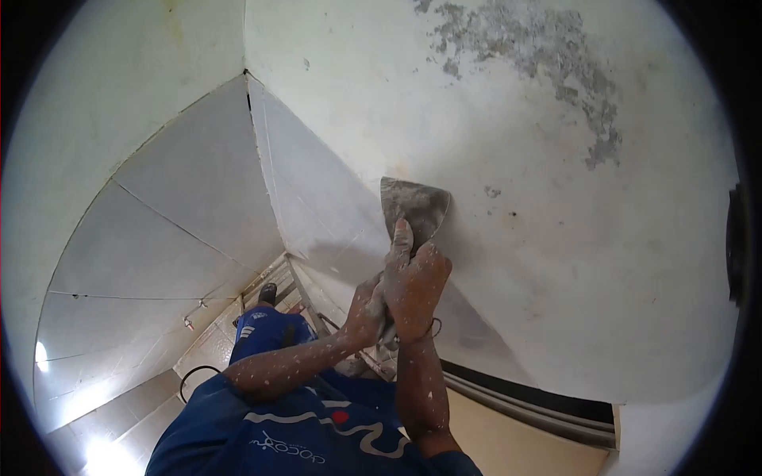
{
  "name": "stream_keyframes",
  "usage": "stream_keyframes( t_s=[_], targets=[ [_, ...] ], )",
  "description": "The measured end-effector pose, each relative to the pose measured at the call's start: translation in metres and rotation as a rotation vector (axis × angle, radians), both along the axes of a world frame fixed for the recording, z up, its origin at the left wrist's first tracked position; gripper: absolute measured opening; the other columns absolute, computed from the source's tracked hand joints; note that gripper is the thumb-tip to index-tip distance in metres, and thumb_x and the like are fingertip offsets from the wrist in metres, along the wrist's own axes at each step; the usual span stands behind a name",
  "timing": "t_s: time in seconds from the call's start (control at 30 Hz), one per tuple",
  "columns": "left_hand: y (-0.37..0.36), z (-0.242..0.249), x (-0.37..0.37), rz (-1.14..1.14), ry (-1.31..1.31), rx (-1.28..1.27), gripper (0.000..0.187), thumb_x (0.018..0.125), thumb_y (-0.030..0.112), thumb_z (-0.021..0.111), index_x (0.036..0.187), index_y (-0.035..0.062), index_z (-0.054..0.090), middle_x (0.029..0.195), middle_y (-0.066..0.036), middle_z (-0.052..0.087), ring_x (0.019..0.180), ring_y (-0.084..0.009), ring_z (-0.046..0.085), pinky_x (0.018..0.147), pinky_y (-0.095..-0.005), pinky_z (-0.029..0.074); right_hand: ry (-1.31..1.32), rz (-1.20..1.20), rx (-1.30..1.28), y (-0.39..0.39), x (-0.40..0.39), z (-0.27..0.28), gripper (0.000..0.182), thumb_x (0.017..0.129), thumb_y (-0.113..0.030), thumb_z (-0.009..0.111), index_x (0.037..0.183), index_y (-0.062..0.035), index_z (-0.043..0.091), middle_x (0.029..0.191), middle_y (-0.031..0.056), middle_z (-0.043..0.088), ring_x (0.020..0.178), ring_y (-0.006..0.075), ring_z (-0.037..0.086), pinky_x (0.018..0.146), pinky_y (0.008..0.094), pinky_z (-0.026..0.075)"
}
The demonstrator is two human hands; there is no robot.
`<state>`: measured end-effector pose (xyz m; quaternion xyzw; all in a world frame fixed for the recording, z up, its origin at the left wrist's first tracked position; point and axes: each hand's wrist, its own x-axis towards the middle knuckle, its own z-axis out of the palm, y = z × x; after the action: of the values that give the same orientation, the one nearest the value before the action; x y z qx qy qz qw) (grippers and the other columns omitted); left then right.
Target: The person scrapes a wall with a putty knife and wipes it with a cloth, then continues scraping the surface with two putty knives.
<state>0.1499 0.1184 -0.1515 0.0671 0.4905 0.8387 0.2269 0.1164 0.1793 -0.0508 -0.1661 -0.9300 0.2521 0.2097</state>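
A wide scraper (pixel 414 205) with a dusty grey blade lies against the painted wall (pixel 508 262), its broad edge pointing up. My right hand (pixel 418 287) is closed around it just below the blade, with the thumb stretched up onto the metal. Lower down, my left hand (pixel 365 312) is wrapped around the handle, pressed close beside the right one. Most of the handle is hidden by my fingers. White specks cover both forearms. Above and to the right of the blade, a rough grey patch (pixel 548 55) shows where paint has come off the wall.
Pale tiles (pixel 167 198) line the lower walls at the left, meeting in a corner. Below are a tap (pixel 190 321), a metal frame like a ladder (pixel 305 297) and my shoe (pixel 268 293). A dark-edged opening (pixel 540 404) runs along the wall at lower right.
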Motion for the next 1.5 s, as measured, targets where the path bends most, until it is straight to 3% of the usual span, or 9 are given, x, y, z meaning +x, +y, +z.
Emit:
stream_keyframes(
  t_s=[0.1,0.2,0.27,0.4,0.8,1.1,1.2,1.33,1.5],
  targets=[
    [-0.005,0.003,0.002,0.041,-0.17,0.112,0.04,0.093,0.031,0.037,0.097,-0.0059,0.051,0.071,-0.009,0.057,0.065,-0.0125,0.051,0.058,-0.0307,0.044,0.064,-0.015,-0.205,-0.01,0.0,-0.002,0.034,0.088,-0.023,0.052,0.07,0.005,0.061,0.057,0.0203,0.058,0.05,0.0349,0.056,0.05,0.0421,0.043],
    [0.0,-0.006,-0.005,0.293,0.431,-0.128,0.04,0.094,0.032,0.036,0.096,-0.004,0.052,0.069,-0.007,0.055,0.062,-0.0087,0.049,0.054,-0.0255,0.042,0.308,-0.011,-0.134,-0.008,-0.008,-0.012,0.034,0.087,-0.023,0.053,0.071,0.0058,0.062,0.054,0.02,0.056,0.048,0.0357,0.055,0.05,0.0444,0.041],
    [-0.007,-0.002,-0.011,0.131,0.214,-0.066,0.04,0.093,0.03,0.035,0.097,-0.0061,0.051,0.073,-0.01,0.058,0.063,-0.0122,0.05,0.056,-0.0297,0.044,0.152,0.097,0.286,-0.009,-0.02,-0.003,0.036,0.086,-0.023,0.054,0.067,0.007,0.062,0.052,0.0203,0.055,0.047,0.0357,0.055,0.049,0.0434,0.042],
    [-0.009,0.009,-0.019,0.317,0.428,-0.176,0.038,0.091,0.027,0.036,0.096,-0.0072,0.052,0.07,-0.011,0.058,0.061,-0.0135,0.049,0.057,-0.0326,0.044,0.127,-0.013,-0.102,-0.01,-0.016,-0.013,0.037,0.087,-0.021,0.053,0.065,0.0075,0.062,0.05,0.0179,0.055,0.043,0.0277,0.055,0.048,0.0354,0.043],
    [-0.058,-0.013,-0.049,-0.203,0.037,-0.059,0.048,0.093,0.038,0.045,0.117,-0.0032,0.047,0.102,-0.007,0.057,0.092,-0.0117,0.049,0.082,-0.0279,0.041,0.22,0.066,-0.937,-0.031,-0.023,-0.028,0.036,0.091,-0.024,0.051,0.071,0.005,0.06,0.06,0.0079,0.059,0.049,0.0145,0.054,0.047,0.0279,0.042],
    [-0.078,-0.016,-0.066,0.161,0.11,-0.356,0.032,0.083,0.009,0.058,0.111,0.0,0.046,0.088,-0.009,0.054,0.091,-0.0146,0.052,0.081,-0.0293,0.045,0.12,0.094,-0.474,-0.018,-0.031,-0.052,0.04,0.091,-0.028,0.049,0.07,0.0044,0.057,0.058,0.013,0.058,0.05,0.0204,0.059,0.047,0.035,0.044],
    [-0.084,-0.006,-0.072,0.44,0.402,-0.499,0.033,0.081,0.001,0.052,0.113,0.0024,0.046,0.087,-0.009,0.055,0.085,-0.0182,0.057,0.078,-0.0308,0.048,0.222,0.173,-0.128,-0.011,-0.034,-0.059,0.039,0.091,-0.029,0.049,0.075,0.0059,0.056,0.059,0.0138,0.059,0.05,0.0228,0.06,0.048,0.0356,0.045],
    [-0.176,0.063,-0.086,0.818,0.89,-1.019,0.024,0.087,0.015,0.051,0.106,0.0004,0.055,0.098,-0.012,0.061,0.084,-0.0202,0.06,0.077,-0.031,0.048,0.107,0.056,-0.423,-0.007,-0.036,-0.056,0.038,0.09,-0.029,0.05,0.081,0.0078,0.055,0.059,0.0142,0.059,0.05,0.0234,0.061,0.048,0.0349,0.046],
    [-0.337,0.225,-0.004,1.378,1.911,-1.02,0.024,0.086,0.016,0.053,0.104,0.0008,0.056,0.098,-0.012,0.061,0.084,-0.0206,0.06,0.077,-0.0315,0.048,0.176,0.073,-0.348,-0.002,-0.027,-0.057,0.035,0.089,-0.027,0.054,0.082,0.0075,0.054,0.058,0.0123,0.059,0.046,0.0196,0.058,0.044,0.0326,0.045]
  ],
)
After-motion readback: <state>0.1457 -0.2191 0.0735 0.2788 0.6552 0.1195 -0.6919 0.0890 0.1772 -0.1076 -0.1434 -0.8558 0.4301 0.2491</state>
